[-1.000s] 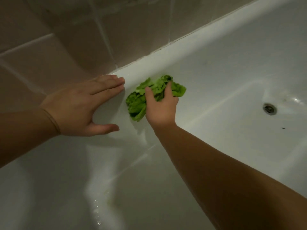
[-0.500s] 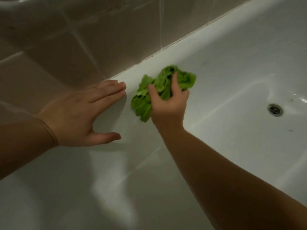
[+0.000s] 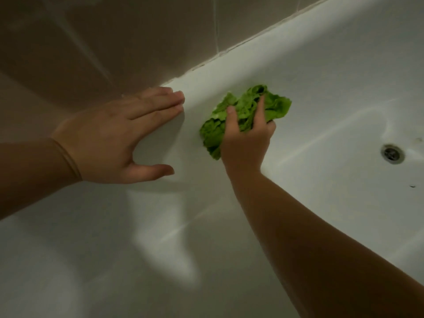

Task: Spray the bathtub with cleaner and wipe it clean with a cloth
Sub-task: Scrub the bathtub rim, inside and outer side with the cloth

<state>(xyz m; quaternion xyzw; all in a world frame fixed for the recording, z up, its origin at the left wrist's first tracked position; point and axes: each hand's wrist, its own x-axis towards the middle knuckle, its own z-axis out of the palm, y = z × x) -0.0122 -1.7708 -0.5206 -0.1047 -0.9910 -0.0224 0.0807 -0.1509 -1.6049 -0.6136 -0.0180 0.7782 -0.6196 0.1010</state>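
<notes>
A: Item one, right hand (image 3: 246,141)?
B: Fingers curled into a bunched green cloth (image 3: 243,115), pressing it on the bathtub (image 3: 321,72) inner wall, just under the rim.
A: Item two, left hand (image 3: 114,136)?
B: Flat, fingers straight, resting on the tub wall beside the cloth.
A: Surroundings?
B: Drain (image 3: 392,153) far right; tiled wall (image 3: 137,42) above.
</notes>
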